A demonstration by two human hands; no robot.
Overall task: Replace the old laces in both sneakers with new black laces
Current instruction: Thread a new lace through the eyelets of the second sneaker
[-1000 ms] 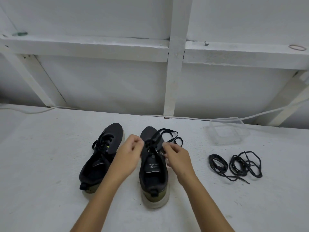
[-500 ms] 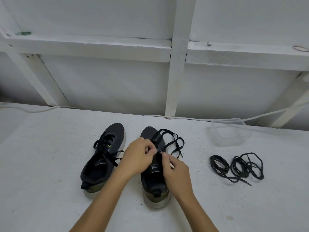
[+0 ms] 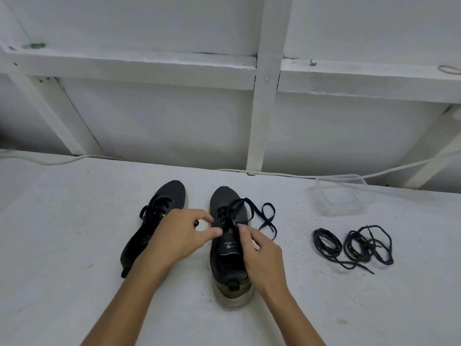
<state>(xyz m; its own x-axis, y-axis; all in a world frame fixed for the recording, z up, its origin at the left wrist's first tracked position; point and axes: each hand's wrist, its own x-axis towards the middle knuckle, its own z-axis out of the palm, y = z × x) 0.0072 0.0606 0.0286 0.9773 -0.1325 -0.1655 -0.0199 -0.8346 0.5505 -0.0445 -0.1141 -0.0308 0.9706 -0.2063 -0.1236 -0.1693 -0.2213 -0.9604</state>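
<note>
Closest to the person, two bare forearms reach out over the white tabletop (image 3: 62, 245) to the right sneaker (image 3: 228, 248), which stands heel toward them. The right hand (image 3: 262, 255) has its grip pinched on the old lace (image 3: 252, 213) at an eyelet beside the tongue, while the left hand (image 3: 178, 237) hovers at the other side with fingers curled, thumb and forefinger close together; I cannot tell whether it holds any lace. The loosened ends trail off past the toe to the right. Just beside it, the left sneaker (image 3: 152, 226) is laced up, untouched. Well apart to the right lie the new black laces (image 3: 354, 245) in two loose coils, and beyond them a clear plastic container (image 3: 341, 196) near the wall. My worry: a hard tug with nothing pinning the shoe could drag it across the surface, or snag the lace in an eyelet; the flung end might also tangle with the fresh coils.
</note>
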